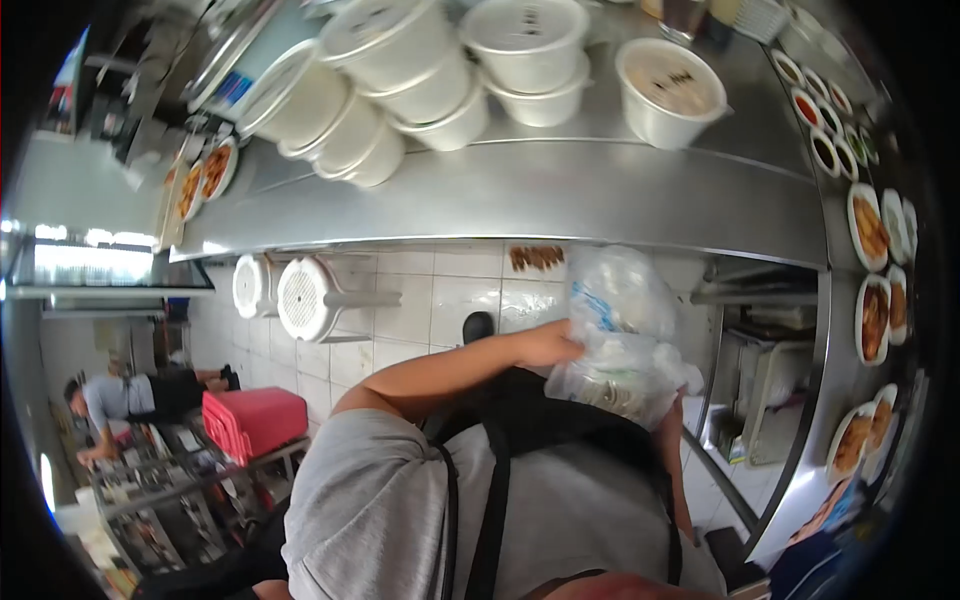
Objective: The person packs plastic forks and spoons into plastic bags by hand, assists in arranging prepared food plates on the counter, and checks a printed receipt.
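Observation:
Clear plastic bags (625, 290) are held in front of my body, below the front edge of the steel counter. Blue print shows on the upper part. The lower bag (610, 385) bulges with whitish contents that I cannot make out. My left hand (548, 344) reaches across from the left, closed on the side of the plastic. On the other side, my right hand (689, 380) is at the bag's right edge, its fingers mostly hidden by the plastic and blurred.
Stacked white lidded tubs (420, 75) and a single tub (672, 92) stand on the steel counter (500, 190). Plates of food (868, 235) and sauce dishes line the right side. White stools (308, 300) stand below. At left are a red bin (255, 425) and another person (120, 398).

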`<state>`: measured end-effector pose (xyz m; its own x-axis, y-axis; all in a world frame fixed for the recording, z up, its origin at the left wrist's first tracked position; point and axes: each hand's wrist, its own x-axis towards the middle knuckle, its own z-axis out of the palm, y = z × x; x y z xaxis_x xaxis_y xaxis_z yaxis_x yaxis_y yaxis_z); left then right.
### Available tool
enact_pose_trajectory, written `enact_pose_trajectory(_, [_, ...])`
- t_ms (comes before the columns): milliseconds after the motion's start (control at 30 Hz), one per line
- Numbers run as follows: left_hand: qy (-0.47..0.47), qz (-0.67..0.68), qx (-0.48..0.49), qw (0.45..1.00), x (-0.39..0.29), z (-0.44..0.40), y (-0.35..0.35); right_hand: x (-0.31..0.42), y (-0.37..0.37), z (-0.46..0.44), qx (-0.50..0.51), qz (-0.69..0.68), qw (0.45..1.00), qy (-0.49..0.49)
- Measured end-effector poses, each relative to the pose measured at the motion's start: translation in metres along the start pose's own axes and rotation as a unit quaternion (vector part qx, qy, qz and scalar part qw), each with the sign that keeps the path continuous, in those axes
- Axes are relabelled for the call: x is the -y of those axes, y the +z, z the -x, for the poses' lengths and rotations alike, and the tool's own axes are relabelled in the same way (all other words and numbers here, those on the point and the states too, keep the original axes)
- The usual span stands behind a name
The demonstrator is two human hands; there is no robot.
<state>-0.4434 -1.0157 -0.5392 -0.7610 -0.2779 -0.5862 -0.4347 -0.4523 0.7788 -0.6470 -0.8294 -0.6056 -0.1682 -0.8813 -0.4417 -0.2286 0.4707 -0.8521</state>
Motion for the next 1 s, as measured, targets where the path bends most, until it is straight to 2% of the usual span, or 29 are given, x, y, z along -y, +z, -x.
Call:
enact_pose_trajectory(33, [0.002,0.008,-0.021,1.0,-0.009,0.026,-0.016,0.02,0.014,-0.014,0.0,-0.141,0.989,0.033])
enact_pose_trajectory(67, [0.003,0.015,-0.039,0.999,-0.012,0.05,-0.034,0.026,0.028,-0.029,0.041,-0.088,0.995,-0.007])
enact_pose_trajectory(133, [-0.09,-0.066,-0.068,0.991,0.003,0.099,-0.081,0.038,0.057,-0.059,0.108,0.012,0.989,-0.1])
enact_pose_trajectory(200, [0.01,-0.049,-0.142,0.989,0.026,0.162,-0.115,0.083,0.109,-0.09,0.202,-0.14,0.968,-0.046])
enact_pose_trajectory(267, [0.096,-0.074,-0.177,0.977,0.039,0.231,-0.152,0.161,0.167,-0.11,0.285,-0.221,0.933,0.006])
enact_pose_trajectory(333, [0.19,-0.067,-0.283,0.938,0.033,0.32,-0.207,0.258,0.263,-0.125,0.34,-0.41,0.843,0.074])
enact_pose_trajectory(400, [0.214,0.027,-0.389,0.896,0.031,0.357,-0.255,0.301,0.324,-0.152,0.364,-0.389,0.843,0.072])
enact_pose_trajectory(467, [0.31,0.178,-0.402,0.843,0.02,0.376,-0.305,0.369,0.369,-0.162,0.325,-0.396,0.857,0.043])
enact_pose_trajectory(533, [0.281,0.239,-0.437,0.82,0.021,0.386,-0.355,0.402,0.412,-0.199,0.247,-0.384,0.889,0.032])
enact_pose_trajectory(600, [0.264,0.337,-0.432,0.794,0.055,0.37,-0.407,0.43,0.439,-0.229,0.149,-0.367,0.918,-0.001])
enact_pose_trajectory(633, [0.247,0.357,-0.451,0.78,0.071,0.358,-0.424,0.429,0.452,-0.253,0.089,-0.262,0.957,-0.089])
enact_pose_trajectory(667, [0.227,0.364,-0.445,0.786,0.09,0.35,-0.438,0.417,0.462,-0.281,0.026,-0.151,0.973,-0.174])
enact_pose_trajectory(700, [0.207,0.37,-0.438,0.793,0.106,0.343,-0.451,0.411,0.468,-0.297,-0.037,-0.036,0.965,-0.255])
enact_pose_trajectory(767, [0.164,0.372,-0.416,0.813,0.104,0.348,-0.453,0.433,0.456,-0.28,-0.083,0.054,0.914,-0.394])
enact_pose_trajectory(800, [0.16,0.339,-0.511,0.773,0.092,0.354,-0.446,0.444,0.448,-0.268,-0.102,0.102,0.877,-0.458])
enact_pose_trajectory(867, [0.142,0.26,-0.684,0.667,0.078,0.359,-0.435,0.453,0.445,-0.252,0.058,0.038,0.941,-0.331])
enact_pose_trajectory(900, [0.194,0.093,-0.762,0.61,0.076,0.356,-0.438,0.456,0.447,-0.249,0.136,0.003,0.956,-0.262])
enact_pose_trajectory(933, [0.239,-0.079,-0.811,0.528,0.071,0.355,-0.44,0.455,0.451,-0.252,0.125,0.029,0.952,-0.278])
enact_pose_trajectory(967, [0.275,-0.247,-0.828,0.422,0.065,0.353,-0.442,0.451,0.457,-0.258,0.115,0.054,0.947,-0.296])
enact_pose_trajectory(1000, [0.254,-0.305,-0.797,0.456,0.056,0.35,-0.443,0.448,0.464,-0.264,0.104,0.077,0.941,-0.313])
